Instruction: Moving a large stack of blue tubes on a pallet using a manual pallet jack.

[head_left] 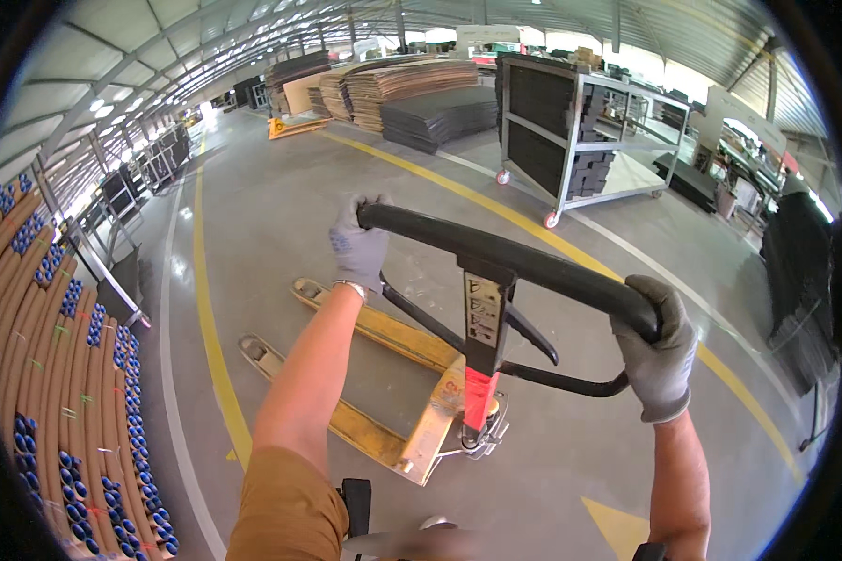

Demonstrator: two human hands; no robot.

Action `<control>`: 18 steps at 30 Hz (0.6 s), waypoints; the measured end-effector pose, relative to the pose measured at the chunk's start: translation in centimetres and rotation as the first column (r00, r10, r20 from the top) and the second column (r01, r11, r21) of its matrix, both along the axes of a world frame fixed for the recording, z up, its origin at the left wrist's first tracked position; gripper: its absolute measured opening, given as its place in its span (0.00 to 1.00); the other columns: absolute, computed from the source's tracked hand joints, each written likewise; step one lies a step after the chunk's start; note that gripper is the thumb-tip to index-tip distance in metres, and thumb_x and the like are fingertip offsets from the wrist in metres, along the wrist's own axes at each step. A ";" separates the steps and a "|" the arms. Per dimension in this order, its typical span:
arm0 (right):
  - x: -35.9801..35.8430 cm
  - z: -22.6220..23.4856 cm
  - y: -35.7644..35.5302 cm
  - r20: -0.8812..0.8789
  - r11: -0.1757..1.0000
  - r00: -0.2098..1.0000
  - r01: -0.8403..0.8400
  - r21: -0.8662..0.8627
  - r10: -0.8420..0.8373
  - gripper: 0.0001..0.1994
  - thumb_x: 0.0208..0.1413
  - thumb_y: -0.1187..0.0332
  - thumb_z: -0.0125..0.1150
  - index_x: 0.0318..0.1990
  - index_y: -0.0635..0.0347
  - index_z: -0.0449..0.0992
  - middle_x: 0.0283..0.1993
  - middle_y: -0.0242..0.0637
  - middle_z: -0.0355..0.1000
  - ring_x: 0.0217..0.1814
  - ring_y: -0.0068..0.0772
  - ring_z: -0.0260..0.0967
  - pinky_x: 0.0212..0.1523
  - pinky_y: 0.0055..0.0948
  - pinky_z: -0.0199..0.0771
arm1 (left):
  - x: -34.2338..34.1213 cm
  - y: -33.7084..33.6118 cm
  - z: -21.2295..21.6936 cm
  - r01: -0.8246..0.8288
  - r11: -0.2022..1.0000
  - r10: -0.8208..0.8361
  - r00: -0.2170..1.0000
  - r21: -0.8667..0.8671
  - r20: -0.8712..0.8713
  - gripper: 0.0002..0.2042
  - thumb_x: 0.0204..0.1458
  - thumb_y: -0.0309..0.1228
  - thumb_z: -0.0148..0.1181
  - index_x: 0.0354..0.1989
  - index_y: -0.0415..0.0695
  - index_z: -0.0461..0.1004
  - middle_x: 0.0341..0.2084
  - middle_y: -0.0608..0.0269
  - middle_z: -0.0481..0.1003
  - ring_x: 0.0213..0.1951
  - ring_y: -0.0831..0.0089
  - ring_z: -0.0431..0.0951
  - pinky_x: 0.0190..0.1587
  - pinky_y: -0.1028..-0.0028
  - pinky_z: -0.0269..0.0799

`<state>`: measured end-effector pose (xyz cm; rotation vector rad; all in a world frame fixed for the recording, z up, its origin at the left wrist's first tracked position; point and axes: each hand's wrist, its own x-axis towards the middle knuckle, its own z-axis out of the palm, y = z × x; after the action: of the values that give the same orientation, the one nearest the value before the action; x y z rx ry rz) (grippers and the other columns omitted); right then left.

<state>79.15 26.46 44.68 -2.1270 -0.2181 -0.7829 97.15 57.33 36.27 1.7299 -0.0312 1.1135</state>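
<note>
We have both gloved hands on the black handle (557,266) of a yellow pallet jack (437,425), which stands on the floor (253,187) at the middle of the frame, its forks (388,332) pointing to the left. Our left hand (358,241) has its fingers curled round the bar's upper-left end; our right hand (662,351) wraps the lower-right corner, fingers closed on it. The release lever (533,337) hangs below the bar, touched by neither hand. We judge the step in hand to be steering the jack. The next move seems to call for an even pull or push from both arms, with care for the long brown tubes (56,365) at lower left and the wheeled metal rack (617,147) at upper right.
</note>
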 end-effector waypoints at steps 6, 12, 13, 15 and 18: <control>8.0 0.2 -5.7 0.075 0.999 0.997 -0.009 -0.044 0.013 0.13 0.41 0.79 0.60 0.38 0.62 0.73 0.30 0.33 0.72 0.32 0.19 0.66 0.36 0.20 0.67 | 5.3 -4.8 -0.3 0.075 0.997 -0.073 0.995 -0.035 0.067 0.09 0.42 0.23 0.62 0.33 0.41 0.71 0.26 0.63 0.76 0.31 0.79 0.74 0.37 0.77 0.69; 15.8 -1.8 -12.9 0.005 0.999 0.999 -0.043 0.030 0.043 0.11 0.43 0.80 0.59 0.37 0.63 0.72 0.30 0.28 0.69 0.33 0.16 0.63 0.36 0.19 0.65 | 10.8 -9.4 -0.9 0.014 1.000 -0.015 0.997 0.008 0.076 0.11 0.43 0.32 0.64 0.31 0.43 0.70 0.23 0.58 0.72 0.27 0.63 0.75 0.32 0.69 0.69; 17.1 -1.8 -14.0 -0.006 0.998 0.998 -0.057 0.024 0.058 0.11 0.43 0.80 0.59 0.37 0.63 0.72 0.30 0.28 0.69 0.33 0.16 0.63 0.36 0.19 0.65 | 11.8 -10.1 -1.2 -0.019 0.998 0.010 0.988 0.060 0.153 0.11 0.44 0.34 0.64 0.30 0.43 0.69 0.23 0.58 0.71 0.27 0.61 0.74 0.31 0.68 0.69; 20.4 -2.0 -16.6 -0.023 0.999 0.999 -0.044 0.010 0.044 0.10 0.43 0.79 0.59 0.36 0.62 0.72 0.30 0.27 0.68 0.33 0.16 0.63 0.36 0.19 0.65 | 14.2 -11.6 -1.4 0.008 0.998 -0.012 0.997 0.056 0.073 0.11 0.41 0.27 0.62 0.34 0.43 0.71 0.25 0.60 0.74 0.29 0.68 0.75 0.34 0.72 0.70; 25.8 -2.2 -19.4 -0.055 0.996 0.995 -0.089 -0.011 0.088 0.10 0.44 0.80 0.58 0.36 0.61 0.71 0.30 0.25 0.67 0.33 0.16 0.62 0.36 0.18 0.64 | 17.7 -12.8 -3.1 0.069 0.997 -0.069 0.998 0.016 0.011 0.15 0.38 0.20 0.59 0.39 0.42 0.72 0.29 0.61 0.76 0.32 0.73 0.76 0.38 0.74 0.71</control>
<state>104.94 7.03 42.47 -2.1326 -0.2875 -0.6727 114.81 44.49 33.15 1.7234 -0.1069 1.0753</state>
